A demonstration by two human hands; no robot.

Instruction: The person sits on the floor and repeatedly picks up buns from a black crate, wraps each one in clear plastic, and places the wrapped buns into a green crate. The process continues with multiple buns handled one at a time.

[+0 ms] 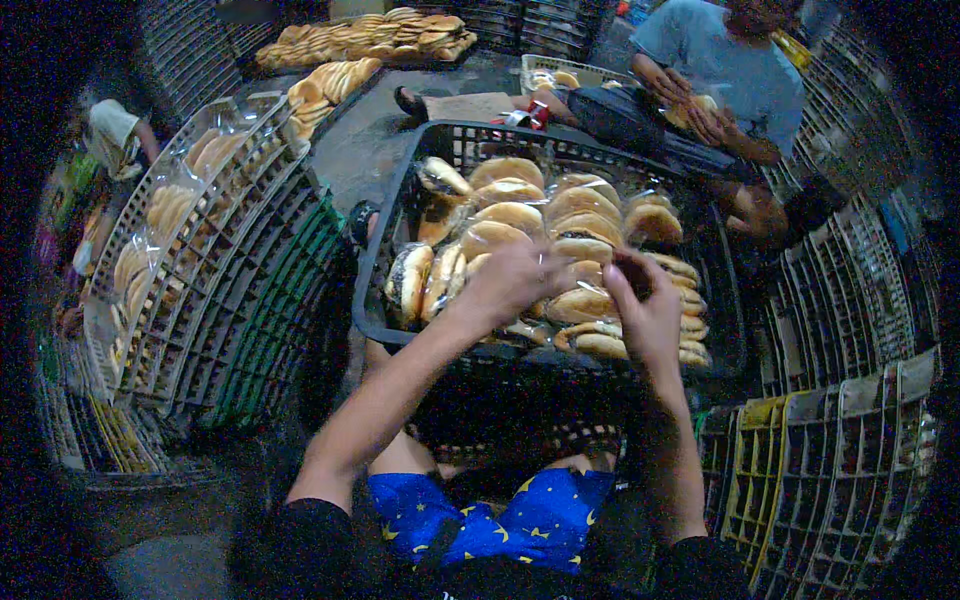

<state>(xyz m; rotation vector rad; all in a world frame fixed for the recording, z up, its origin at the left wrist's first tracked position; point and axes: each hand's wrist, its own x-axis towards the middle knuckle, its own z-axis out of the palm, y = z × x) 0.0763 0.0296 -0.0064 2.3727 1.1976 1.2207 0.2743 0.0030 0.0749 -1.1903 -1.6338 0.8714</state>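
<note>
A black plastic crate [365,281] stands before me, filled with filled buns [504,217] in rows, many in clear plastic bags. Motion blurs my left hand [517,281], which reaches over the buns at the crate's middle. To its right is my right hand [649,289], thumb and fingers curled towards each other. Between the hands lies a bun in clear plastic [581,306]; whether either hand grips the plastic is not clear. Buns with a dark filling [409,281] stand on edge at the left. More buns [694,315] are stacked beyond my right hand.
Stacked crates [247,300] stand at the left, the top one holding bagged buns [169,210]. More crates [817,442] rise on the right. A seated person [720,82] handles a bun across from me. Piles of buns [367,36] lie at the back.
</note>
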